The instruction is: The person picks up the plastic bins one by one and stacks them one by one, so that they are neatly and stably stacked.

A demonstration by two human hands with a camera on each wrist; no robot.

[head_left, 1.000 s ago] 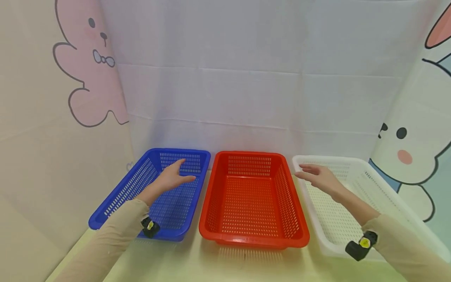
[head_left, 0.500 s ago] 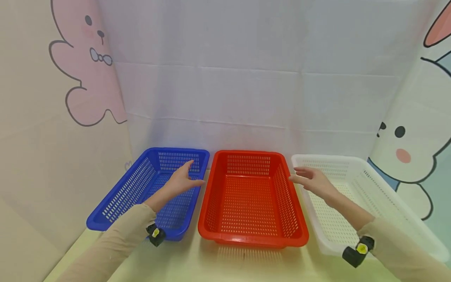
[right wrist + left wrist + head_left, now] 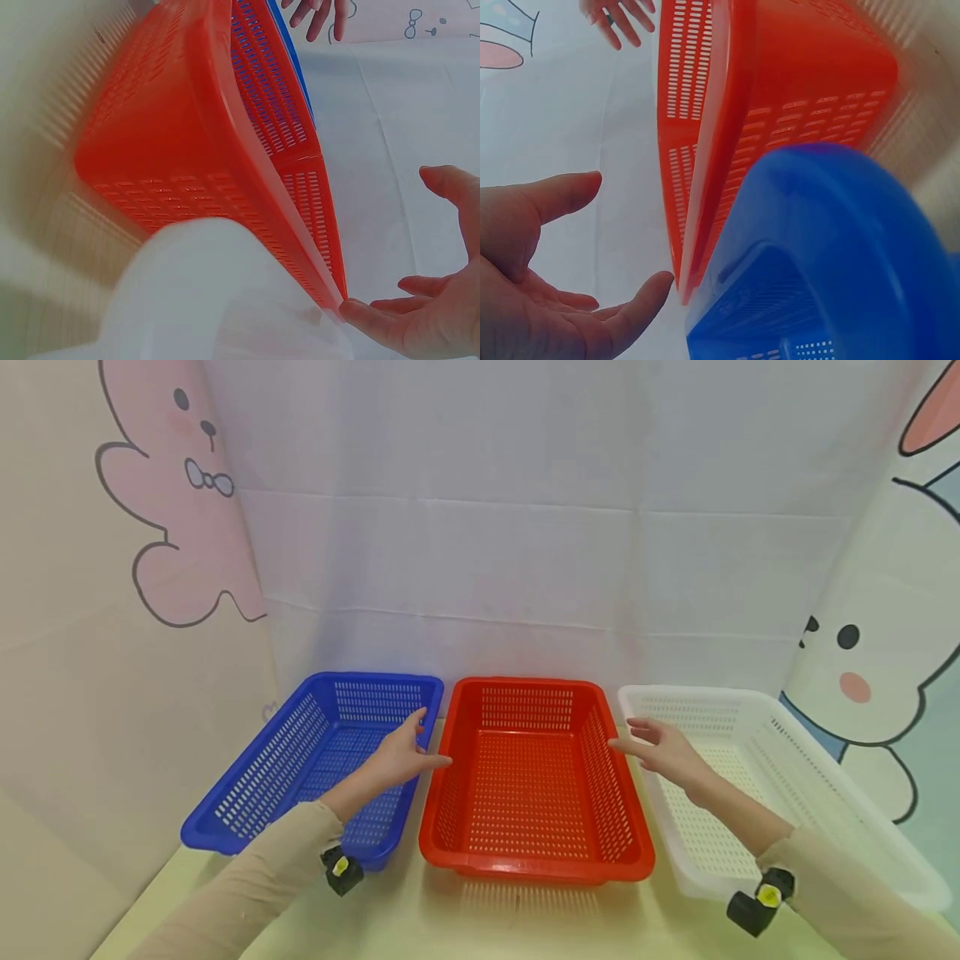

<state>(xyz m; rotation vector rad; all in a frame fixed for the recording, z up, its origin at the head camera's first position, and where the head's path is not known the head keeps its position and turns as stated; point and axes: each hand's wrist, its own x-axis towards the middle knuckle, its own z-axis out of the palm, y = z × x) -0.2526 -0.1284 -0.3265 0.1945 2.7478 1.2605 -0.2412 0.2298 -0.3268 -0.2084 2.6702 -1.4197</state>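
The left hand is spread wide, its thumb and fingers well apart, above the right side of the blue basket. Its thumb points toward the near-left rim of the red basket; whether it touches that rim I cannot tell. The right hand is also held wide, over the left rim of the white basket, with its fingertips pointing at the red basket's right rim; contact there is likewise unclear.

The red basket sits between the two hands, just right of the left hand and just left of the right hand. The blue basket lies beneath and to the left of the left hand; the white basket lies beneath and to the right of the right hand. All three have slotted walls and stand side by side.

Behind each hand, at the cuff of a beige sleeve, sits a small black camera with a yellow patch, too small to tell whether it bears lettering. Below the hands is a pale green table. Beyond them hangs a white cloth; farther left is a printed pink cartoon animal with a bow tie, farther right a white cartoon animal with a pink cheek.
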